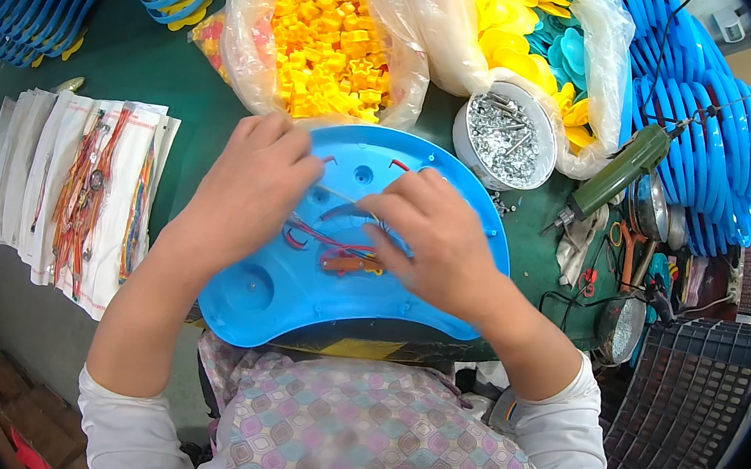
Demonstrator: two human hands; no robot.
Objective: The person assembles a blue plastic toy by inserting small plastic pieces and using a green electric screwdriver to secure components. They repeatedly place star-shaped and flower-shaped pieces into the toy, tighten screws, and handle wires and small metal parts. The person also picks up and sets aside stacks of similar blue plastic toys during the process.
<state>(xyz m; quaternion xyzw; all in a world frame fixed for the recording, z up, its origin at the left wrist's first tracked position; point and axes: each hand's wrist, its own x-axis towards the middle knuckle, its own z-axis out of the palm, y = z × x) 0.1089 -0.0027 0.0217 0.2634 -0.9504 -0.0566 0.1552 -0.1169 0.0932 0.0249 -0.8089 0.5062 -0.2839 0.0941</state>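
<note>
A blue curved plastic shell [343, 310] lies in front of me on the green table, hollow side up. Over its upper part, my left hand [255, 187] is closed, its fingertips pinched together. Across from it, my right hand [431, 237] is also closed in a pinch. A thin pale wire [335, 194] runs between the fingers of both hands; its ends are hidden by them. Below, inside the shell, lie red and dark wires [319, 233] and a small orange-brown part [348, 264], partly covered by the right hand.
Bags of yellow star-shaped pieces [343, 43] and yellow and teal parts [520, 51] stand behind. A white tub of screws [504, 138] and a green electric screwdriver [622, 171] are at right. Wire bundles on white sheets [86, 190] lie left; blue shells [706, 135] are stacked far right.
</note>
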